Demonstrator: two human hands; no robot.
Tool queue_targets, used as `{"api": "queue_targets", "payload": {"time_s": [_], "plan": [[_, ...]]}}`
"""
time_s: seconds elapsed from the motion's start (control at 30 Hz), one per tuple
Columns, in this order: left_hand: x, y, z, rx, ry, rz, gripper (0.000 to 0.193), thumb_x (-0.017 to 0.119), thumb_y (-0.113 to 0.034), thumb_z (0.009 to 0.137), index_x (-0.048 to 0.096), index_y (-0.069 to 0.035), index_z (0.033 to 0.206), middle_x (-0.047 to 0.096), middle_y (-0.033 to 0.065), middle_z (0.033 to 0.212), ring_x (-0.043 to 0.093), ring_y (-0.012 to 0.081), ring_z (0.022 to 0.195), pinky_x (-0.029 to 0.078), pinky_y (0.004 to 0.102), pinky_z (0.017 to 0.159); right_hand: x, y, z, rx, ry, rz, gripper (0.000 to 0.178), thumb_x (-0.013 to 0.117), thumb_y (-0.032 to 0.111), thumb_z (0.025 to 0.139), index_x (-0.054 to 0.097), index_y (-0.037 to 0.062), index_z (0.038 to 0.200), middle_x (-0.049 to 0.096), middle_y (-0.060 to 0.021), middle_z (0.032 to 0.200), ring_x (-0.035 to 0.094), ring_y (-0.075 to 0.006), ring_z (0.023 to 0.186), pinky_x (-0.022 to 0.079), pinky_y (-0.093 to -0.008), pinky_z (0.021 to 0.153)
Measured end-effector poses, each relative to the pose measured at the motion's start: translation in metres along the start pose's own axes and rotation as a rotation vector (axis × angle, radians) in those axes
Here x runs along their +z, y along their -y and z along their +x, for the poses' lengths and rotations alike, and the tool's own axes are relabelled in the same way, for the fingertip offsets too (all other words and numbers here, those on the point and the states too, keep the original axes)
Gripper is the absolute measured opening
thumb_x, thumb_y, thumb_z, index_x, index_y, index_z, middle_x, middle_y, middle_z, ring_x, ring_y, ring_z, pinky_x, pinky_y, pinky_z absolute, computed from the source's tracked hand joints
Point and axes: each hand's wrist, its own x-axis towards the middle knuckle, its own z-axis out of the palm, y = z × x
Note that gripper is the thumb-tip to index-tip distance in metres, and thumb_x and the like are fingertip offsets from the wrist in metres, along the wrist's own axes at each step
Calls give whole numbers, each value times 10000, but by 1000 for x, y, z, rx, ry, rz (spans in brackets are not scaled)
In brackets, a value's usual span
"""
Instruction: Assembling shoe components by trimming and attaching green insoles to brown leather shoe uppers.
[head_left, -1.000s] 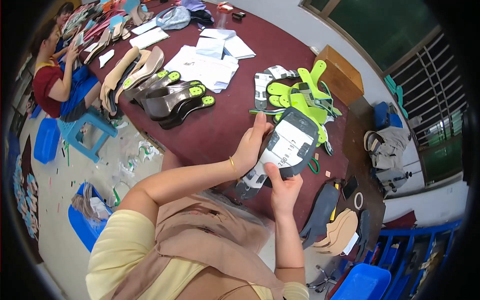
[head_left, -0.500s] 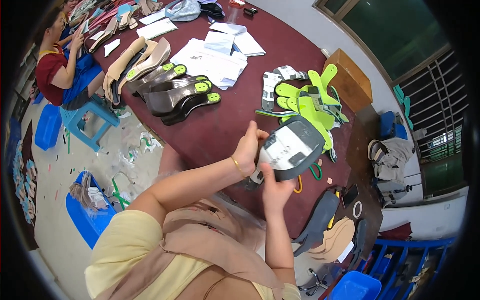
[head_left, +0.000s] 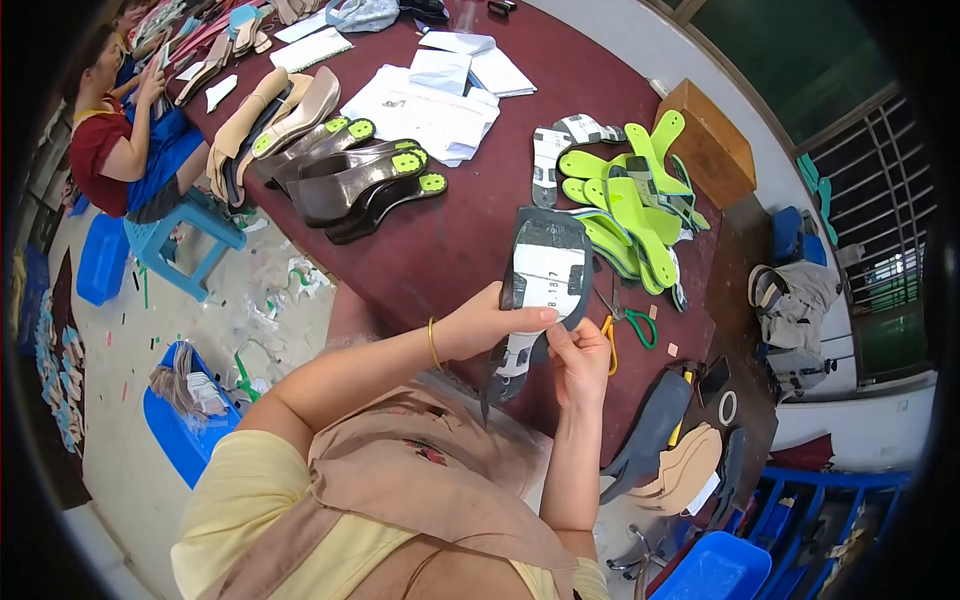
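A dark grey shoe sole [head_left: 548,262] with white and black patches on its face is held over the near edge of the table, its broad end pointing away from me. My left hand [head_left: 485,325] grips its left side, the thumb lying across the white patch and the other fingers hidden beneath. Fingertips of my right hand [head_left: 580,360] pinch the right edge at the narrower middle. Just beyond lies a heap of lime-green sandal pieces [head_left: 655,215], with a white-and-grey insole [head_left: 546,165] beside it. Scissors [head_left: 625,317] with a green and an orange handle rest to the right.
Dark wedge soles [head_left: 350,195] and white papers [head_left: 425,120] lie on the maroon table [head_left: 480,205]. A wooden box [head_left: 705,140] stands at the right. Beige insoles [head_left: 690,465] are at the near right. Another person [head_left: 105,140] sits at the far left.
The sole has swung from leaning right to pointing away from me. My left thumb now lies across its face, and my right hand has shifted slightly right and up, still at its edge.
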Motion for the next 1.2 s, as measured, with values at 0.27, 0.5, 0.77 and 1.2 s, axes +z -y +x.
{"api": "queue_targets", "payload": {"time_s": [0.27,0.5,0.77,1.2], "plan": [[19,46,7,379,-318,104,244,608,-154,849,611,26,1013,655,48,886,590,84,812,495,254,696,20,-20,-19,-201,-194,-326,158,578,91,887,613,-38,971,604,-11,776,508,-39,686,404,-183,614],[17,63,29,266,-561,18,232,605,-212,868,620,18,891,646,62,774,605,108,725,494,262,645,37,-28,-24,-100,-180,-607,339,412,129,949,503,-78,1201,634,-86,953,554,-86,875,443,-234,778],[-23,40,6,40,-194,-68,333,545,-393,892,566,-66,835,553,-4,738,505,72,620,420,221,563,15,-23,-10,-59,-174,-188,284,486,262,949,572,-7,922,641,-67,802,586,-91,649,478,-221,605],[-8,35,-15,235,-58,163,347,620,-334,860,540,-33,1014,559,-10,896,491,60,851,449,254,715,30,-22,7,-428,-206,-900,290,465,136,911,434,-10,662,486,-161,552,498,-310,484,371,-389,459]]}}
